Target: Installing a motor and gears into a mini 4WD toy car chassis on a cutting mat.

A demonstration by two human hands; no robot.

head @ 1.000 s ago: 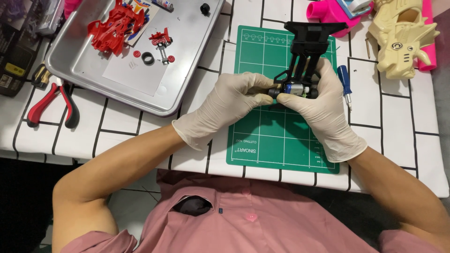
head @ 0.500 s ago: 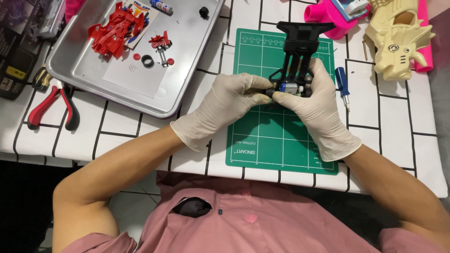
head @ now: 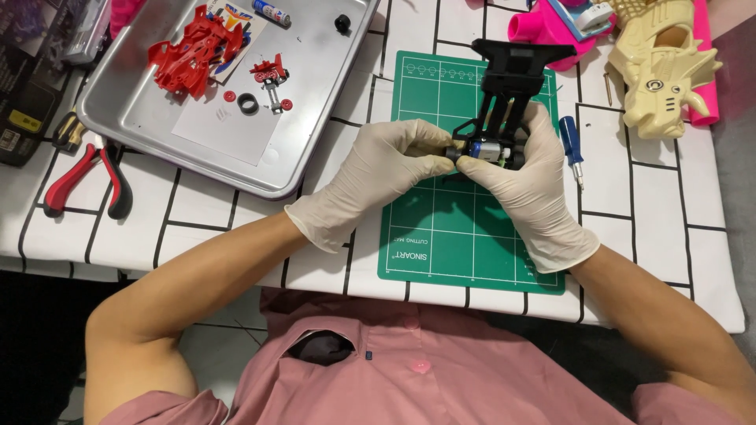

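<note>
Both of my hands wear white gloves and meet over a green cutting mat [head: 465,236]. A black toy car chassis [head: 510,79] is held just above the mat. My right hand [head: 529,185] wraps its near end. My left hand [head: 370,177] pinches the same end, where a small silver and blue motor [head: 483,151] sits between my fingertips. The chassis's near end is hidden by my fingers.
A metal tray [head: 315,118] at the upper left holds a red car body [head: 193,51], small red parts, a black ring and a battery. Red-handled pliers [head: 83,177] lie left of it. A blue screwdriver [head: 572,145], a cream toy [head: 661,67] and a pink item lie to the right.
Both hands and the chassis keep the same grip; only the view has shifted a little.
</note>
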